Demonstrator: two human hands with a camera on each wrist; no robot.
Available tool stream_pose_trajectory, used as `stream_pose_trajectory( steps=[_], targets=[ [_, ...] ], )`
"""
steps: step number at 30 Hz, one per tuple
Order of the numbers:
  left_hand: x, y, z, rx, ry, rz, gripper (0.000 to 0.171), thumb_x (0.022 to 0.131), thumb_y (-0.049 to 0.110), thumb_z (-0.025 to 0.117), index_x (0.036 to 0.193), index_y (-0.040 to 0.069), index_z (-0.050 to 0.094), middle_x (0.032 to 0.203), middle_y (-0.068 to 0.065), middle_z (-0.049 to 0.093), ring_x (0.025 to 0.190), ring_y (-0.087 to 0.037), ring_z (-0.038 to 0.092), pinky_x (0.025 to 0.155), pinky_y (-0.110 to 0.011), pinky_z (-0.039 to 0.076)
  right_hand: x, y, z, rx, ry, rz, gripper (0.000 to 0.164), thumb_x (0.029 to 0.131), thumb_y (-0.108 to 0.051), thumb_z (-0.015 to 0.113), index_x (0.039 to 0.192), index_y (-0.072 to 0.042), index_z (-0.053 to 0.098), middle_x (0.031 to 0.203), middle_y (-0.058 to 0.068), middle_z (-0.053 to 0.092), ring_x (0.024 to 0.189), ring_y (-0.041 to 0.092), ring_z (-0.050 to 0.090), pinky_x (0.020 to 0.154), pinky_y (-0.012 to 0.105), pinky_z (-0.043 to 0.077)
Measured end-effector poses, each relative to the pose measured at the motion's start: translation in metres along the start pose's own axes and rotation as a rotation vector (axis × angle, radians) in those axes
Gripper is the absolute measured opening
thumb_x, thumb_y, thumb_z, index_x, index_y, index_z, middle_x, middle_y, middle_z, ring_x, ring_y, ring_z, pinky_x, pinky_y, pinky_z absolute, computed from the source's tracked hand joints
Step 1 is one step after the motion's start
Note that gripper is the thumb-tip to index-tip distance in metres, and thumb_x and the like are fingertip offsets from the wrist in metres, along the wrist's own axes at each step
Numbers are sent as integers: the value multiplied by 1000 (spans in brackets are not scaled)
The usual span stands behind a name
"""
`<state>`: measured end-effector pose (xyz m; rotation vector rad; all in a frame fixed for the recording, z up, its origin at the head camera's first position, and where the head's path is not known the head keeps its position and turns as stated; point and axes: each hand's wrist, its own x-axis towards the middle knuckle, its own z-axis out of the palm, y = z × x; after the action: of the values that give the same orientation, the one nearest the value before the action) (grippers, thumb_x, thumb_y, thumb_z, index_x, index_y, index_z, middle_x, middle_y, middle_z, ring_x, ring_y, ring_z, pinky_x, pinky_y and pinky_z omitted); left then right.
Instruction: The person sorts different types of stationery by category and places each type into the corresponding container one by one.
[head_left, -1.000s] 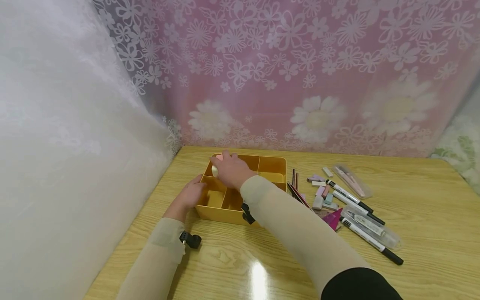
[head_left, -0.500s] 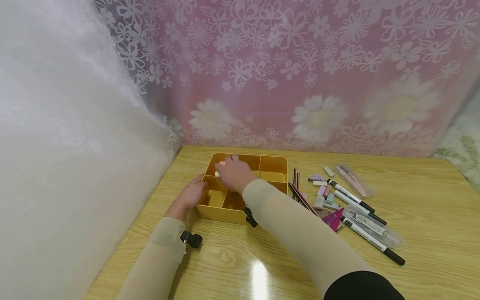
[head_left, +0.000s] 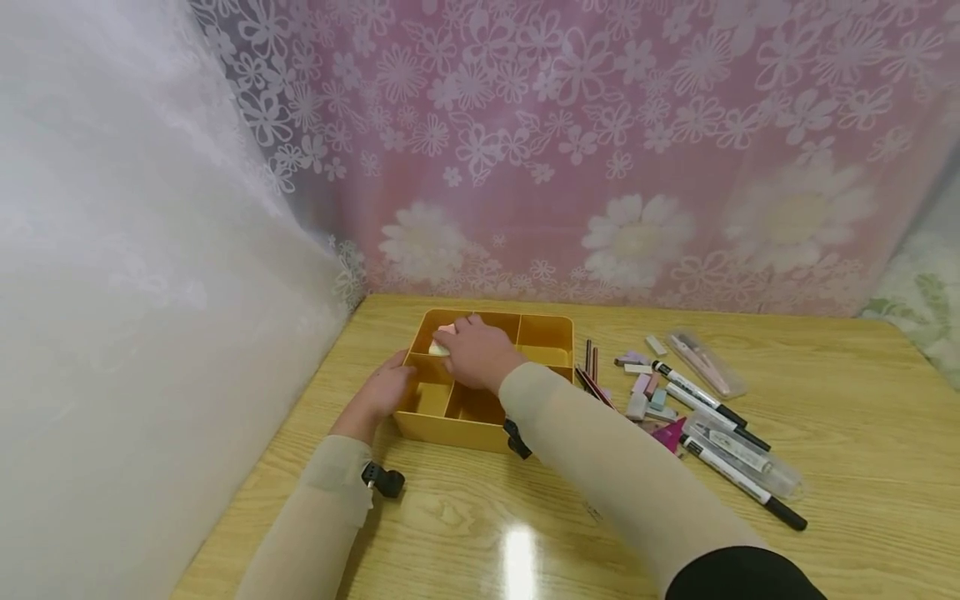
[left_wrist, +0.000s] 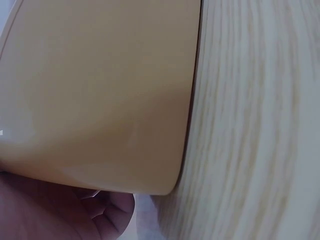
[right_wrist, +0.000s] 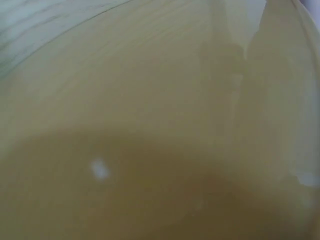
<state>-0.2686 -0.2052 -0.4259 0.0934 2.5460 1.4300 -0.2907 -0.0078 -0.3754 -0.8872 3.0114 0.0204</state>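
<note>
Nearest, in front of the yellow box [head_left: 442, 432], the worktop [head_left: 450, 500] carries a streak of glare. To the right of the box, a marker [head_left: 729, 472] lies with its black cap toward the person. The box itself looks like thin, stiff, glossy plastic: probably light and quick to slide if nudged, so best steadied by its outer wall and rim. The left hand [head_left: 384, 390] does this at the box's left side, fingers bent in a grasp on the wall. The right hand [head_left: 483, 354] reaches over the box, its fingers at a small pink-and-white piece [head_left: 441, 342] in the box's back left compartment; whether they pinch or only touch it I cannot tell. The piece is probably light, its firmness unclear; its sides or exposed left end seem the best hold. Behind the box hangs a flowered pink curtain [head_left: 637, 125]
</note>
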Motion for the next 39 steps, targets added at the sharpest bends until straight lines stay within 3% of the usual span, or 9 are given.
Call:
stream_pose_trajectory(
  steps=[7,11,14,20,28,34,39],
  targets=[
    [1,-3,-3,-12,-1,5,54,105,23,33,157,7,35,150,-18,46,135,-36,42,115,-55,27,-5,15,-12,73,-33,9,54,106,-46,42,158,-31,38,157,7,41,142,33,37,109,51,40],
    [0,-3,-4,-17,1,-2,55,105,22,33,157,7,33,154,-18,42,139,-36,38,117,-55,25,-9,28,-25,114,-53,32,54,106,-43,44,158,-27,39,160,11,35,146,36,32,104,52,45],
    [-1,-3,-3,-15,7,-6,55,105,22,33,157,6,34,154,-19,41,139,-37,38,117,-55,25,-13,42,-30,85,-43,33,53,105,-40,47,155,-22,43,156,12,39,140,36,40,97,51,50],
    [-1,-3,-3,0,15,-10,54,106,23,32,157,7,34,155,-19,40,140,-37,36,117,-55,24,-27,71,-34,3,-13,44,53,105,-36,50,153,-16,45,146,15,48,131,35,47,103,53,45],
    [0,-2,-3,6,10,-14,55,106,24,32,158,9,32,157,-17,39,142,-36,35,118,-54,22,-49,118,-28,-5,-37,152,54,104,-33,50,155,-17,41,151,19,41,133,41,44,91,59,50],
    [-1,-2,-2,28,8,-15,55,106,24,31,159,8,31,158,-17,37,144,-35,32,119,-53,21,-68,151,-14,59,-18,190,51,102,-22,50,151,-7,46,149,26,42,133,45,43,105,61,39],
    [0,-2,-3,34,9,-17,56,106,24,31,159,8,30,158,-17,38,143,-36,34,118,-54,22,-85,175,-8,104,-6,220,50,101,-15,46,149,-2,47,144,30,44,126,48,48,99,62,43]
  ],
)
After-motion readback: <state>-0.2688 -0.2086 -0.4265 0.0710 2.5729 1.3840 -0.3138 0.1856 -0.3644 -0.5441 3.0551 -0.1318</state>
